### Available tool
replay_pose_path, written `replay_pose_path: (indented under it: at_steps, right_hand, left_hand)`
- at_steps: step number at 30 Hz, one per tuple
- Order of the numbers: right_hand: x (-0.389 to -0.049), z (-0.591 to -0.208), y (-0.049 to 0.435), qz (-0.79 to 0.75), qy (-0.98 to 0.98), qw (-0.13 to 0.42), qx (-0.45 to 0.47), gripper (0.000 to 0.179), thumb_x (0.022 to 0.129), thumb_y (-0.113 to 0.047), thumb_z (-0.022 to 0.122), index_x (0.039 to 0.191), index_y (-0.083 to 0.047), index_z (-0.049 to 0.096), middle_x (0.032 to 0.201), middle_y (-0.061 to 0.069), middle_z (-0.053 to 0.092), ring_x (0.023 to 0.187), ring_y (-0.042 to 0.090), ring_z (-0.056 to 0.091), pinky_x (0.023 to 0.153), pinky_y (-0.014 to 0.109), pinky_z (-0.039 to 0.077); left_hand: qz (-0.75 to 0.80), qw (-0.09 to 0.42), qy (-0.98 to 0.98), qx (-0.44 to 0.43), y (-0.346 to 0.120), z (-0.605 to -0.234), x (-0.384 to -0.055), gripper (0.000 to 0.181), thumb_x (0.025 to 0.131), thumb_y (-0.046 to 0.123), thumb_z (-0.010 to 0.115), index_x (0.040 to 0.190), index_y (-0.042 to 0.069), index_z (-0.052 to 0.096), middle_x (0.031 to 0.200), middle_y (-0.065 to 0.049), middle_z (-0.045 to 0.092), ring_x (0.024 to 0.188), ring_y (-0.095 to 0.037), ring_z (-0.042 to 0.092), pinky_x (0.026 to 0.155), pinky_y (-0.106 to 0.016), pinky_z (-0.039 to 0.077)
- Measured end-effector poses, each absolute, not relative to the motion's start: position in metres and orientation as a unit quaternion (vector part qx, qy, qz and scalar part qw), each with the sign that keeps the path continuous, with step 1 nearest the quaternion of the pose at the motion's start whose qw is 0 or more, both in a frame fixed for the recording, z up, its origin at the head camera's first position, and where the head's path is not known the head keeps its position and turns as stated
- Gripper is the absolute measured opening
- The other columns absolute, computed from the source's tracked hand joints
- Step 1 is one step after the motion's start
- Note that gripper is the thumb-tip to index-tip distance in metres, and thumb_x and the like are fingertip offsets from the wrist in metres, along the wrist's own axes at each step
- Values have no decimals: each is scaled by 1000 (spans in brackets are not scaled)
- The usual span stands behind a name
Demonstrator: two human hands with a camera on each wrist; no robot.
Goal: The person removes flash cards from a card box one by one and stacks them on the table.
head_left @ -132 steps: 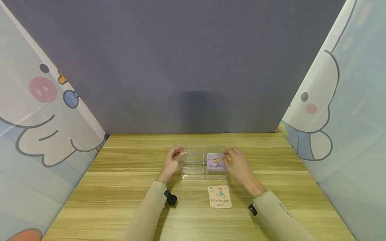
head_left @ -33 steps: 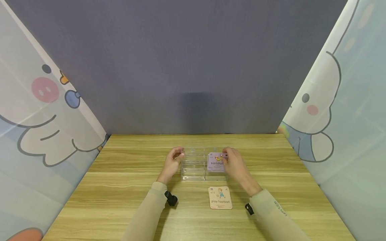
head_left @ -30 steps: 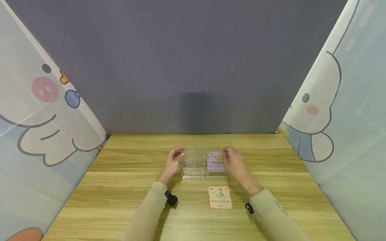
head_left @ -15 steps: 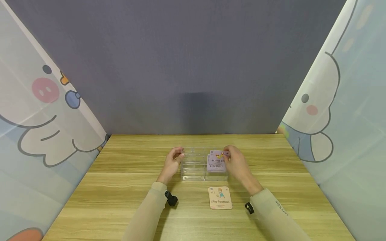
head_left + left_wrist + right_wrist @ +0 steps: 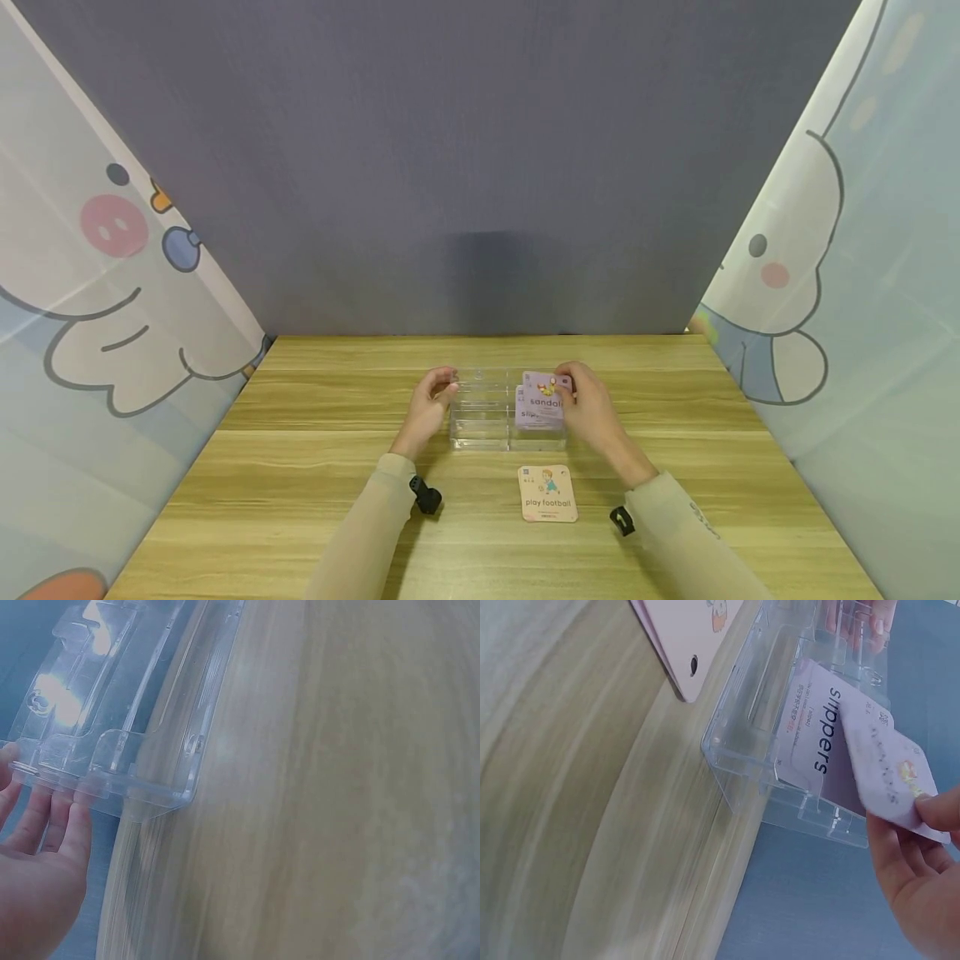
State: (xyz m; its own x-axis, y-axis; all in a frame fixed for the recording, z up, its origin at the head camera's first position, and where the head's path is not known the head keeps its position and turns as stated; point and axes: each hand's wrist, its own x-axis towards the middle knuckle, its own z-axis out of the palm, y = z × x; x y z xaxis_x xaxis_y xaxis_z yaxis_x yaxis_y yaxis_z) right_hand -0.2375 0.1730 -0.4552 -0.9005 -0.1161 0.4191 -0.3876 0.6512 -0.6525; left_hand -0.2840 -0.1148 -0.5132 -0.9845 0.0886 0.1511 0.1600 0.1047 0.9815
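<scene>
In the head view, my right hand pinches a purple "sandals" flash card between thumb and fingers at its right edge. The card is tilted and overlaps a purple "slippers" card, which leans in the right column of a clear plastic tiered rack. More card edges show around the "slippers" card. At the rack's left side, my left hand grips the upper edge, thumb in front and fingers along the outside. The left column of tiers holds no cards.
A small stack of cream cards topped by "play football" lies on the wooden table in front of the rack. A grey panel stands behind the table, with cartoon-printed curtains on both sides.
My right hand has raised the "sandals" card up and slightly right off the cards in the rack, uncovering the "slippers" card behind it. The left hand has stayed on the rack.
</scene>
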Motion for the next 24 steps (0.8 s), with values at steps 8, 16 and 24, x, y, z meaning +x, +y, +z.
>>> replay_pose_path:
  at_steps: [8,16,24]
  right_hand:
    - [-237,-456,177,414,-889,139,139,25,98,4,61,122,-1,55,97,13,61,78,20,58,61,28,51]
    - [-234,-455,178,427,-885,126,136,26,99,3,61,123,-3,54,95,11,59,79,20,56,59,27,50]
    - [-232,-452,177,450,-877,116,121,26,98,2,61,123,-3,55,93,12,61,80,22,58,58,27,51]
  left_hand:
    - [-664,29,-743,-76,-115,-514,-285,36,104,8,59,137,-4,53,128,-13,59,119,-28,54,99,-40,47]
    - [-664,32,-744,-75,-115,-515,-285,36,103,7,59,137,-4,53,128,-16,59,120,-30,54,99,-39,47]
    - [-664,31,-743,-77,-115,-514,-285,36,104,7,58,137,-6,52,130,-16,58,120,-29,54,101,-40,46]
